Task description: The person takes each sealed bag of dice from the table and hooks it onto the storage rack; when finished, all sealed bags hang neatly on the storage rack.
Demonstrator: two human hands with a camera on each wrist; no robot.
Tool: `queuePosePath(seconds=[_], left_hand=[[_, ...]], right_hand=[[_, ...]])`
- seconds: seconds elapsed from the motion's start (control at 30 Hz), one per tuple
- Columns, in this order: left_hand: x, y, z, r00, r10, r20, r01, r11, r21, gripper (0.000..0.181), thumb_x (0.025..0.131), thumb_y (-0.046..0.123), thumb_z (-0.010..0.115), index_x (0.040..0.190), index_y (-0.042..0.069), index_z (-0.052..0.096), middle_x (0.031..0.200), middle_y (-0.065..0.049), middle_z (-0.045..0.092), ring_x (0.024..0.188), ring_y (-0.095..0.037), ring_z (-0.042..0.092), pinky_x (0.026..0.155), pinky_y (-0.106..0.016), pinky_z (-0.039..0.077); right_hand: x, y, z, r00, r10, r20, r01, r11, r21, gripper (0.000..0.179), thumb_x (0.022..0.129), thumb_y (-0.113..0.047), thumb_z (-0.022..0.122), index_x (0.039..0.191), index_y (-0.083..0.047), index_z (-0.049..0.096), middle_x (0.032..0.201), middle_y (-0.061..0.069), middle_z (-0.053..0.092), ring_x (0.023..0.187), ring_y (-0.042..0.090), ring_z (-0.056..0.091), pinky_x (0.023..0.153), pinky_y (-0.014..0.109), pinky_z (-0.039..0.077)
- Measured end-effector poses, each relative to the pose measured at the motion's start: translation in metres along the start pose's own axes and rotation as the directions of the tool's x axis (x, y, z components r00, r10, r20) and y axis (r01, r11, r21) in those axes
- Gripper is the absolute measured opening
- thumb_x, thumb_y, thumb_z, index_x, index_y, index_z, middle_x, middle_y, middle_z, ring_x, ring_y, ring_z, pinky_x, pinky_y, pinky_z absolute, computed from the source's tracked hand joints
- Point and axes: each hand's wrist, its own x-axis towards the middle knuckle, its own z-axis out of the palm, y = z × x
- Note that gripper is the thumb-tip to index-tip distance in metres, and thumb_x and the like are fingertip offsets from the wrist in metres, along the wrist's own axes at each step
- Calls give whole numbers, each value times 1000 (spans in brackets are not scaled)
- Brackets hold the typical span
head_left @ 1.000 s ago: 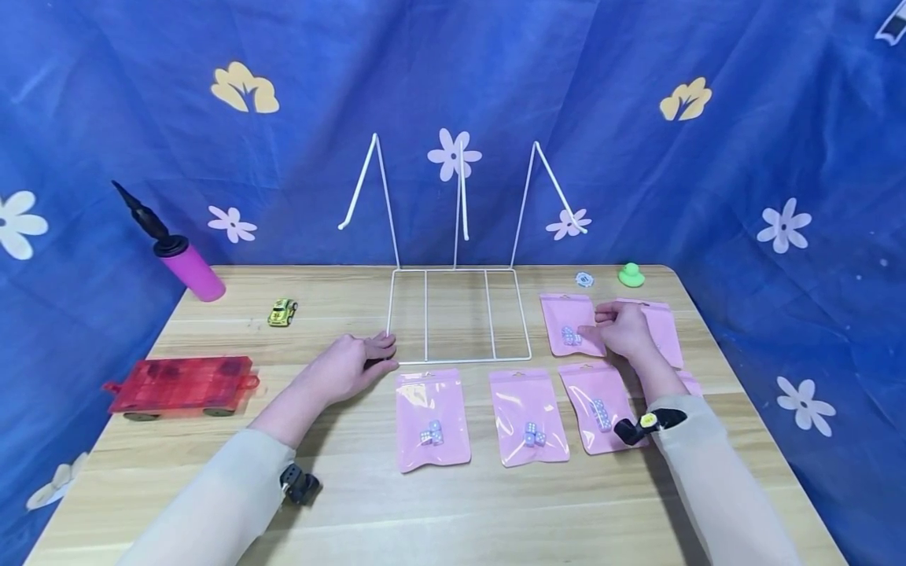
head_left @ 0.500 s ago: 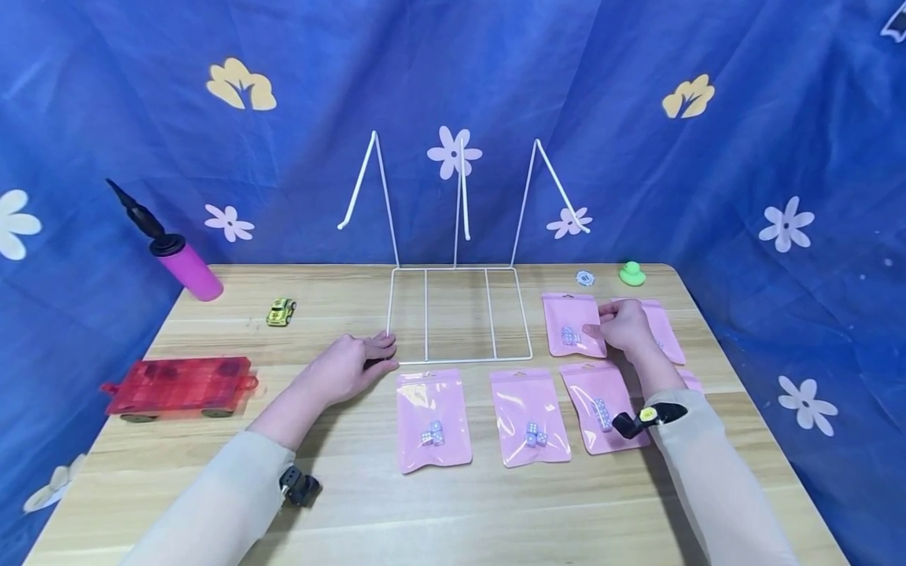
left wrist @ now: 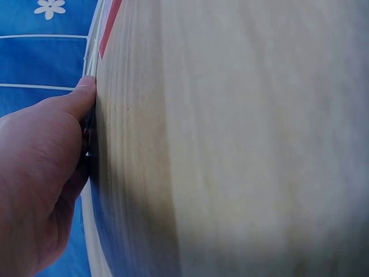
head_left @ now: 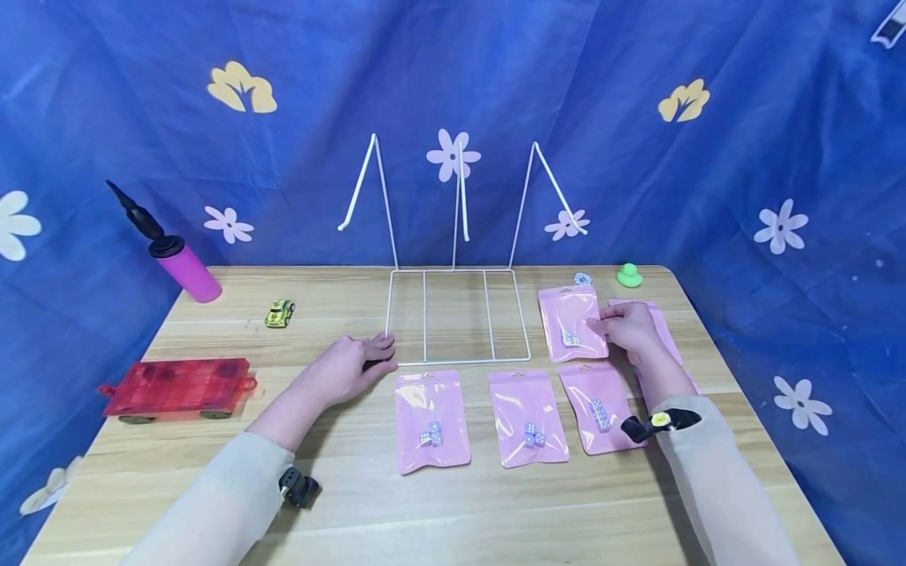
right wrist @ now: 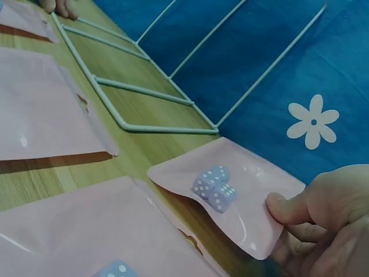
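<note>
My right hand point(head_left: 626, 328) pinches the right edge of a pink zip pouch point(head_left: 559, 306), thumb on top in the right wrist view. Light-purple dice point(right wrist: 214, 187) show through its front, and the pouch is tilted up off the table. At the front left corner of a white wire rack point(head_left: 460, 362), my left hand point(head_left: 347, 365) has its thumb and fingers on either side of the frame, holding it. Three upright wires with forward-bent hooks rise from the rack's back.
More dice pouches lie in front: a left pouch point(head_left: 430, 397), a middle pouch point(head_left: 527, 401) and a right pouch point(head_left: 591, 393). Others are partly under my right arm. Around stand a green duck point(head_left: 628, 275), toy car point(head_left: 280, 313), red wagon point(head_left: 180, 385) and pink pump point(head_left: 187, 267).
My right hand has lifted the pouch from the table, its back edge now near the blue-white chip. The dice inside have shifted. My left hand stays at the rack corner.
</note>
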Motion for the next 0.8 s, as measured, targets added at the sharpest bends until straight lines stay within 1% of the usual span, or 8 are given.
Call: queuePosePath(seconds=[0.1, 0.27, 0.37, 0.47, 0.53, 0.6, 0.7, 0.8], left_hand=[[0, 0, -1, 1000, 1, -1, -1, 1000, 1, 41, 102, 27, 74, 130, -4, 71, 141, -20, 62, 134, -36, 58, 113, -52, 46], [1, 0, -3, 1000, 7, -3, -7, 1000, -2, 41, 102, 25, 75, 129, -5, 71, 140, -21, 63, 133, -36, 59, 112, -52, 47], [1, 0, -5, 1000, 10, -8, -10, 1000, -3, 40, 102, 25, 75, 129, -5, 72, 139, -22, 63, 133, -37, 59, 112, -53, 47], [1, 1, -5, 1000, 6, -9, -6, 1000, 0, 41, 101, 25, 75, 129, -5, 72, 139, -22, 63, 133, -37, 59, 112, -53, 47], [0, 1, -5, 1000, 8, -10, -8, 1000, 0, 41, 102, 25, 75, 129, -5, 71, 139, -22, 62, 133, -37, 59, 112, -53, 47], [-1, 1, -4, 1000, 9, -10, -9, 1000, 0, 41, 102, 25, 75, 130, -4, 71, 140, -22, 62, 133, -36, 59, 112, -52, 47], [-1, 1, -3, 1000, 16, -13, -16, 1000, -3, 41, 102, 25, 75, 130, -5, 71, 140, -23, 62, 132, -37, 59, 111, -52, 47], [-1, 1, -1, 1000, 20, -18, -20, 1000, -9, 41, 101, 24, 76, 130, -5, 71, 139, -23, 62, 132, -37, 59, 111, -52, 48]], right_hand=[[-3, -1, -3, 1000, -21, 15, 20, 997, 75, 34, 97, -5, 76, 124, 11, 64, 123, 20, 59, 88, 18, 63, 71, 24, 58], [-15, -9, -9, 996, -82, 24, 75, 979, 192, 26, 96, -4, 78, 114, 11, 67, 90, 3, 70, 74, 8, 64, 66, 23, 59], [-22, -16, -13, 992, -126, -4, 124, 966, 226, 19, 95, -5, 79, 106, 8, 70, 77, -5, 71, 69, 6, 62, 62, 23, 57], [-28, -22, -16, 985, -163, -50, 170, 963, 209, 18, 96, -6, 80, 104, 7, 71, 77, -6, 70, 69, 5, 61, 61, 22, 56], [-32, -25, -19, 981, -174, -82, 187, 966, 178, 22, 96, -9, 80, 107, 7, 70, 79, -8, 70, 72, 5, 62, 62, 20, 56], [-38, -28, -22, 978, -184, -98, 199, 965, 172, 24, 96, -12, 81, 108, 6, 70, 81, -9, 70, 75, 4, 63, 63, 18, 55], [-47, -32, -26, 972, -203, -119, 225, 948, 225, 20, 96, -10, 81, 106, 4, 71, 82, -9, 72, 79, 4, 65, 66, 17, 56], [-58, -35, -32, 962, -237, -133, 267, 918, 292, 12, 95, -8, 82, 101, 0, 75, 83, -9, 75, 78, 3, 68, 66, 16, 57]])
